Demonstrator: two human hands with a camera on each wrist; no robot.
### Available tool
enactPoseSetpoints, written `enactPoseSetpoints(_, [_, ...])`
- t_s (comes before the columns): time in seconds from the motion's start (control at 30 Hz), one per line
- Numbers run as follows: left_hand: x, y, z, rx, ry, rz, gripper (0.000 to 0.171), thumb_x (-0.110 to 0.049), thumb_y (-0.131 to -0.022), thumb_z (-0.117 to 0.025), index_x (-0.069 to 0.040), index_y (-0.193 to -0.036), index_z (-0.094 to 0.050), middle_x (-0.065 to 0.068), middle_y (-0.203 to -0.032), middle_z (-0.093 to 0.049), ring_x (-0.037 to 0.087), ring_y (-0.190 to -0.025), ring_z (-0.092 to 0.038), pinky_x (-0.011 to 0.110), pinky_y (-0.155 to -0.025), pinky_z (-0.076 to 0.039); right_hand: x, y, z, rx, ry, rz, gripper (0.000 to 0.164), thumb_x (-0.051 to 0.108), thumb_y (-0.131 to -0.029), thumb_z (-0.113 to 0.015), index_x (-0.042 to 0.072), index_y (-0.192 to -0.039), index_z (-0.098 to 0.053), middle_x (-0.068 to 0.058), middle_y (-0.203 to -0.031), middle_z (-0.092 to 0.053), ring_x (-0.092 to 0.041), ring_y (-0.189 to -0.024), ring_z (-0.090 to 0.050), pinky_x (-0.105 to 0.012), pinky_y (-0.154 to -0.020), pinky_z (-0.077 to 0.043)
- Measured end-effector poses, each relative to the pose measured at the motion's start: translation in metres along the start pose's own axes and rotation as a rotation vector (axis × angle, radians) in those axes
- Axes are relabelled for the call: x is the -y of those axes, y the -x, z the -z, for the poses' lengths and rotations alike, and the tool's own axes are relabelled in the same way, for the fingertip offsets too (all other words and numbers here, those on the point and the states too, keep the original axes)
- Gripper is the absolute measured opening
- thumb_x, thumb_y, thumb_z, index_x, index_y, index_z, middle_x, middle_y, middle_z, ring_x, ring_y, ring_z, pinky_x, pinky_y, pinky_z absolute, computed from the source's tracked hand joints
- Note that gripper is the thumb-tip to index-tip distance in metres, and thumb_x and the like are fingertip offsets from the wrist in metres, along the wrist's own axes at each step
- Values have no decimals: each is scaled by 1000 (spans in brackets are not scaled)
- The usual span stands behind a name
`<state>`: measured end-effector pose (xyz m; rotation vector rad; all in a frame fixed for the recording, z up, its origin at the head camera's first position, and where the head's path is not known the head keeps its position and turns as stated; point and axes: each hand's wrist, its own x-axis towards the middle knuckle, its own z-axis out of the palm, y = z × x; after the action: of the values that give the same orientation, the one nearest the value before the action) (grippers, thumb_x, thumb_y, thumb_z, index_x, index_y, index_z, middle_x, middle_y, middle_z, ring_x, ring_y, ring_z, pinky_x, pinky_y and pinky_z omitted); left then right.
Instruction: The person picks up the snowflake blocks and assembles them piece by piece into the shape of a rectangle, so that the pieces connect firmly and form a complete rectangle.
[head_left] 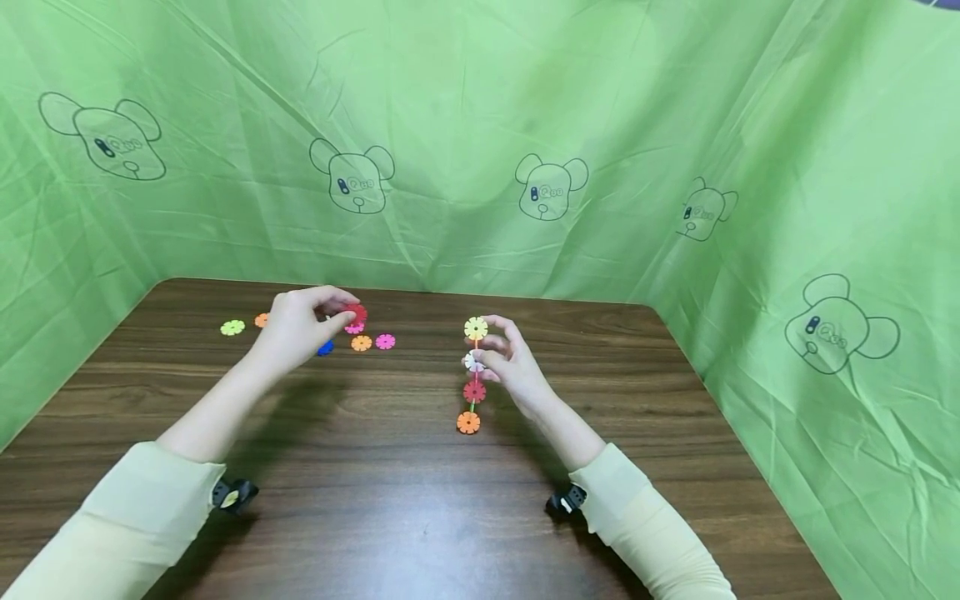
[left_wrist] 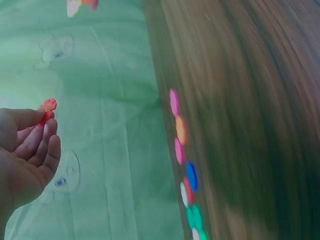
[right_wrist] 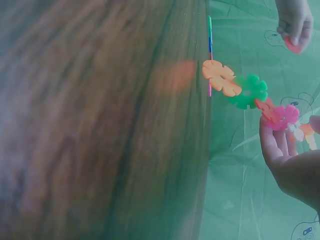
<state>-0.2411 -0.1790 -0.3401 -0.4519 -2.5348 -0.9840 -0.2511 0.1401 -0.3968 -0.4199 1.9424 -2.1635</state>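
Note:
Between thumb and fingers, my left hand [head_left: 294, 327] pinches a red notched flower disc [head_left: 357, 312], raised over the table; the left wrist view shows the red disc [left_wrist: 49, 106] at the fingertips. To the right, my right hand [head_left: 522, 377] grips a chain of interlocked flower discs near a white disc [head_left: 472, 361]. A yellow disc [head_left: 476, 328] tops this chain, and an orange disc [head_left: 468, 423] forms its lower end. In the right wrist view, a green disc [right_wrist: 251, 91] and a pink disc [right_wrist: 286, 116] belong to it too. Fingers partly hide the chain's middle.
Loose discs lie at the back left of the brown table [head_left: 420, 500]: a yellow-green one [head_left: 232, 327], a blue one [head_left: 325, 347], an orange one [head_left: 361, 342], a pink one [head_left: 385, 342] and several others. A green curtain [head_left: 450, 100] surrounds the table's back and sides.

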Motion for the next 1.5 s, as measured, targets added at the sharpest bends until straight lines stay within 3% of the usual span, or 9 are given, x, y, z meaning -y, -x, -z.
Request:
enactPoseSetpoints(0.3, [-29,-7,-26,2,116,-3,10,-14,-83,-73,-13,-92,-70,0,-81,-70,11,-67,-62,21,-58,-49,1,-1,0,-5,21,-7,53,-1,-90,-58,14,-135,-37,-23,-122,-55,-19,-87,-65,-35,-76,-54])
enactPoseSetpoints(0.5, [-39,-11,-44,-8,201,8,10,-15,-82,-74,-14,-91,-70,-1,-81,-71,10,-67,-62,21,-58,-50,3,0,-3,1,25,8,53,-1,-88,-59,15,-134,-38,-21,-119,-57,-18,-87,-65,-40,-78,-54])
enactPoseSetpoints(0.73, [-45,-13,-66,-46,234,-37,8,-17,-82,-74,-14,-88,-70,-2,-82,-71,9,-67,-61,22,-60,-50,6,3,-9,25,29,25,55,0,-89,-59,17,-136,-37,-11,-106,-59,-16,-86,-64,-41,-77,-55])
enactPoseSetpoints(0.83, [-46,-14,-74,-55,248,-50,7,-19,-83,-74,-15,-87,-70,-4,-81,-71,8,-65,-60,22,-59,-50,8,3,-11,35,35,34,57,1,-89,-59,17,-139,-36,-12,-108,-60,-16,-86,-65,-47,-79,-54])
enactPoseSetpoints(1.0, [-48,-14,-84,-90,236,-68,5,-19,-84,-73,-16,-86,-69,-5,-78,-69,8,-62,-58,23,-56,-47,9,3,-14,42,35,41,59,0,-89,-60,16,-141,-36,-14,-111,-60,-17,-86,-65,-48,-78,-54])
enactPoseSetpoints(1.5, [-49,-11,-100,-134,226,-162,5,-13,-81,-75,-14,-84,-71,-5,-77,-69,6,-58,-55,21,-52,-45,11,3,-16,78,-29,35,53,0,-91,-58,11,-138,-37,-11,-104,-61,-19,-84,-65,-56,-80,-52])
